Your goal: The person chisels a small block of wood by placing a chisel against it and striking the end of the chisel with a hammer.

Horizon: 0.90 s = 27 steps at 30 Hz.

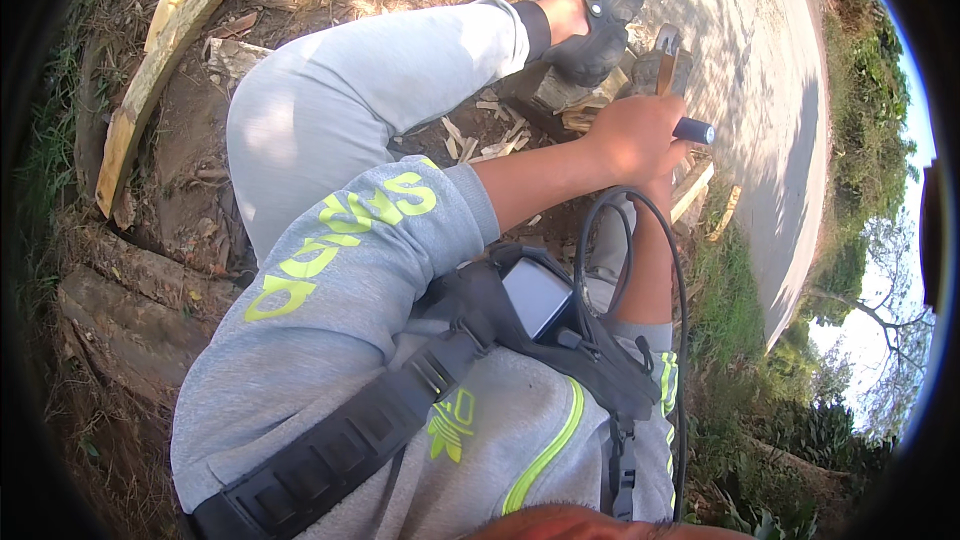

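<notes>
My left hand (632, 143) is closed round a dark handle (693, 130) whose round end sticks out to the right. Just beyond the fist a brown shaft rises to a metal head (668, 38) with a notched tip. Whether shaft and handle are one tool, I cannot tell. Behind and below the left fist is my right hand (657, 183). Its fingers are mostly hidden, so what it holds does not show. Past both hands, pieces of split wood (560, 90) lie beside my black sandal (597, 50), with pale chips (490, 145) scattered on the soil.
A long curved timber (165, 70) lies at the left, near thick logs (130, 310). My bent leg (340, 90) crosses the middle. A strapped chest pouch (535, 295) with a looping black cable (680, 340) hangs close to my arms. A paved road (775, 140) runs along the right.
</notes>
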Motion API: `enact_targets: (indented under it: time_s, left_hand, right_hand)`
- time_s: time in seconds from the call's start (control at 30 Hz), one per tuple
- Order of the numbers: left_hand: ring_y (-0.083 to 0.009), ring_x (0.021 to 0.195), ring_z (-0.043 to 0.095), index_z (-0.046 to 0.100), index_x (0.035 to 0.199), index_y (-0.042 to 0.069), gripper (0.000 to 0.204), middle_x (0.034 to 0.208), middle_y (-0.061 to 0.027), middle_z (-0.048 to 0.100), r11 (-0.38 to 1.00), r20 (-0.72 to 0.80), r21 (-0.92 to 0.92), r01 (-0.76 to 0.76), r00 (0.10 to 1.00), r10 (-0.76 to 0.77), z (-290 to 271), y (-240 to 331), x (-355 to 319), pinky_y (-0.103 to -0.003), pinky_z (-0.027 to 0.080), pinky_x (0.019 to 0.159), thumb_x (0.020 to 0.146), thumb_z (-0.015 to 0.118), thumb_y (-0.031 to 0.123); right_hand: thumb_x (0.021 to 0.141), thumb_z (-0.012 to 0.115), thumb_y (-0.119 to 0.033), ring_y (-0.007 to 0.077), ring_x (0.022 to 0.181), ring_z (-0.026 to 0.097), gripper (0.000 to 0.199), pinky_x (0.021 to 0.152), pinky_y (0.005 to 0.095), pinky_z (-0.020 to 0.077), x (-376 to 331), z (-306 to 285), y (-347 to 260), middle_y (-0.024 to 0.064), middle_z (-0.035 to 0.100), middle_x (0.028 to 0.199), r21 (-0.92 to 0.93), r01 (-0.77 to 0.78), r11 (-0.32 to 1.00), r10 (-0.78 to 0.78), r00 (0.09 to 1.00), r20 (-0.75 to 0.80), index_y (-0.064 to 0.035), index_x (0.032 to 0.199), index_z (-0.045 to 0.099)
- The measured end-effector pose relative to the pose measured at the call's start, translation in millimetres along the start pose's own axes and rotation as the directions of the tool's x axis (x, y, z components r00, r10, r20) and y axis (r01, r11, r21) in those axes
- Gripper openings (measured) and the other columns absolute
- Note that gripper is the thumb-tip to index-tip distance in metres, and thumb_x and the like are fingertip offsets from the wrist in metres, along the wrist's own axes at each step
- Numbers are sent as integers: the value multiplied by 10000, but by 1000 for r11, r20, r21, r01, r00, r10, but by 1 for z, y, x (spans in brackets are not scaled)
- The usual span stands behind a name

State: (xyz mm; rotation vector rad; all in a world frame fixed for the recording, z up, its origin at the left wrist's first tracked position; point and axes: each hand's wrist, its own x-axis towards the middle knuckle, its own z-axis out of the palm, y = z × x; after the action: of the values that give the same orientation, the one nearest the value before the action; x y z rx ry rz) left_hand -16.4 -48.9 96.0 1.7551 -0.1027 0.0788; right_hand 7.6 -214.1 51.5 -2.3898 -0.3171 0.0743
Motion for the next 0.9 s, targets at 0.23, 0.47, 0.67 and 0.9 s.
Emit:
enact_targets:
  time_s: [0.23, 0.47, 0.67, 0.9]
  left_hand:
    - [-427, 948, 709, 645, 997, 15, 334, 953, -219, 725, 997, -51, -42, -57, 997, 55, 5, -5, 3, -542, 551, 819, 900, 736, 322]
    - [-425, 851, 726, 664, 967, 37, 316, 867, -195, 737, 998, -72, -6, -63, 995, 63, 5, -8, 5, -524, 561, 798, 870, 744, 328]
    - [-409, 809, 702, 636, 989, 48, 319, 872, -176, 725, 981, 15, 121, -151, 989, 150, -3, -13, 5, -541, 527, 767, 871, 718, 333]
    - [-423, 846, 705, 649, 970, 39, 304, 854, -200, 718, 988, -121, -72, -138, 984, 129, 16, -20, 2, -523, 537, 762, 848, 759, 295]
  right_hand:
    - [978, 729, -219, 170, 824, 679, 403, 718, 325, 546, -2, 6, 7, 64, 672, 958, 5, -31, 1000, 31, 999, -18, -10, 1277, 558]
    - [996, 716, -241, 152, 775, 664, 346, 673, 306, 537, -6, 4, 13, 61, 666, 946, 0, -57, 998, 57, 997, -58, -18, 1222, 579]
    - [1019, 694, -258, 118, 668, 633, 277, 575, 272, 515, -25, -20, -12, 59, 657, 917, 427, -211, 879, 294, 946, -137, -31, 1148, 601]
    - [1059, 642, -205, 60, 513, 490, 190, 461, 226, 412, -70, -109, -46, -18, 528, 696, 364, -231, 902, 302, 941, -152, -36, 1136, 600]
